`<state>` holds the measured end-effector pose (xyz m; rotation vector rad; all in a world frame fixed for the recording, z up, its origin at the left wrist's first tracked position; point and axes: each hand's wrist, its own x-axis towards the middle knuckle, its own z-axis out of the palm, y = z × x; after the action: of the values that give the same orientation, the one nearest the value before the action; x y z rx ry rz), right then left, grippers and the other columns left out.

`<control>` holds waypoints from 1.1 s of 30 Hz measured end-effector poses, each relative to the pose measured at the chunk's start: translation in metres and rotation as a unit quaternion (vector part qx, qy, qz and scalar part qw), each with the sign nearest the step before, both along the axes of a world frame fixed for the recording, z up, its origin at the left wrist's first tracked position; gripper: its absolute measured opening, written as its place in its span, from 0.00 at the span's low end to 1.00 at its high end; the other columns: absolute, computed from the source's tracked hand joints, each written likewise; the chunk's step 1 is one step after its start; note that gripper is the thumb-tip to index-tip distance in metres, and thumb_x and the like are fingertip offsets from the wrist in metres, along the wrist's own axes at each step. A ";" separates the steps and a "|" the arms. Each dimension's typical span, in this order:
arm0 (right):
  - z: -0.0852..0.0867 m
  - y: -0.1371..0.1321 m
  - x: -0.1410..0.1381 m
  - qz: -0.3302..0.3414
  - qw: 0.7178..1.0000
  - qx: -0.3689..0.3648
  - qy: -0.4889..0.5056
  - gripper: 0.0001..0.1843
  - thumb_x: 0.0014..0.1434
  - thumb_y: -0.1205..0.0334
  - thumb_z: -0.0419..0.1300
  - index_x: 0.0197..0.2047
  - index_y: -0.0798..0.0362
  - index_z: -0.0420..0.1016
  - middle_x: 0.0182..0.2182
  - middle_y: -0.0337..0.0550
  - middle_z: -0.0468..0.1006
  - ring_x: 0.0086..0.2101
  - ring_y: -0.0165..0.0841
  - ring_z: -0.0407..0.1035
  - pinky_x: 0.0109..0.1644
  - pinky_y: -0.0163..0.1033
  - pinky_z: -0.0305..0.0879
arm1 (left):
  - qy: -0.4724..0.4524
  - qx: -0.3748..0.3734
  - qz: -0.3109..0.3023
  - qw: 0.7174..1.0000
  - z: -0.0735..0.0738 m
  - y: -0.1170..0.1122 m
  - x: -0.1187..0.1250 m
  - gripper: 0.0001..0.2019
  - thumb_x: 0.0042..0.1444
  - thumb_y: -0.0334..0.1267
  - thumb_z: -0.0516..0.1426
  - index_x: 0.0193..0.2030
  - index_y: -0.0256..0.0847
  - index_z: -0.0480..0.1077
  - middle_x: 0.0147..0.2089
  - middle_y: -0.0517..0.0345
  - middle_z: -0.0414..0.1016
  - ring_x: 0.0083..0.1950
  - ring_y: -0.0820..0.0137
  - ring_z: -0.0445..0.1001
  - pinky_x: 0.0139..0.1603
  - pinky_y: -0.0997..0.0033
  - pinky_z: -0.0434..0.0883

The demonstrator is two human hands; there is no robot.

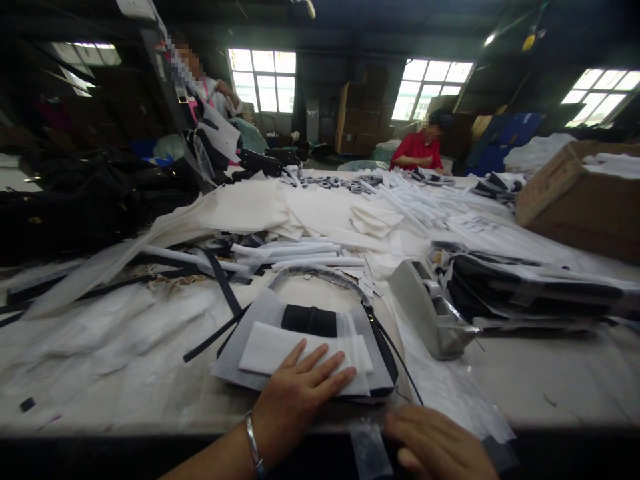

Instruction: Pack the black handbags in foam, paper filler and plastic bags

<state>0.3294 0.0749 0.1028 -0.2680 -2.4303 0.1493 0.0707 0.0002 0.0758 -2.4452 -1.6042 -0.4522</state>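
Observation:
A black handbag (pixel 387 357) lies on the table in front of me, partly covered by thin translucent sheeting. Its curved handle (pixel 320 270) is wrapped in clear plastic and points away from me. Across the bag's face is a folded white padding sheet (pixel 270 350), just below a black flap (pixel 310 321). My left hand (pixel 310 387) presses flat on this sheet, fingers spread. At the table's front edge my right hand (pixel 435 437), blurred, has its fingers curled at the side of a clear plastic strip (pixel 370 450), which hangs below the bag.
A grey tape dispenser (pixel 425 310) stands right of the bag, beside stacked wrapped black bags (pixel 530 287). White sheets (pixel 240 203) and rolled white tubes (pixel 310 250) lie behind. A cardboard box (pixel 575 193) stands at right. Two people (pixel 423 150) are across the table.

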 end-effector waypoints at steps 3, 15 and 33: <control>0.021 0.038 -0.038 -0.052 0.998 -0.041 -0.023 0.19 0.65 0.69 0.54 0.58 0.53 0.71 0.51 0.48 0.79 0.53 0.36 0.73 0.57 0.41 0.72 | 0.005 0.024 0.005 1.000 0.001 0.001 0.001 0.20 0.71 0.41 0.44 0.67 0.56 0.57 0.66 0.71 0.65 0.63 0.65 0.68 0.64 0.52 0.64; 0.011 0.098 -0.093 -0.039 0.943 -0.094 -0.318 0.16 0.67 0.60 0.55 0.55 0.49 0.76 0.54 0.43 0.78 0.62 0.47 0.61 0.67 0.66 0.47 | 0.025 0.164 -0.007 0.986 -0.010 0.008 -0.005 0.17 0.71 0.40 0.46 0.61 0.56 0.67 0.60 0.73 0.73 0.58 0.70 0.73 0.74 0.57 0.41; -0.035 -0.021 0.027 -0.034 0.994 0.046 -0.094 0.27 0.61 0.56 0.64 0.61 0.56 0.69 0.51 0.49 0.80 0.53 0.42 0.72 0.58 0.43 0.71 | 0.040 -0.004 -0.012 0.999 -0.006 -0.001 -0.002 0.25 0.70 0.36 0.46 0.71 0.52 0.48 0.71 0.66 0.57 0.66 0.60 0.64 0.64 0.47 0.65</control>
<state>0.3563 0.0542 0.0676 -0.3361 -2.6014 -0.0181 0.0690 -0.0011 0.0698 -2.4585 -1.5497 -0.3465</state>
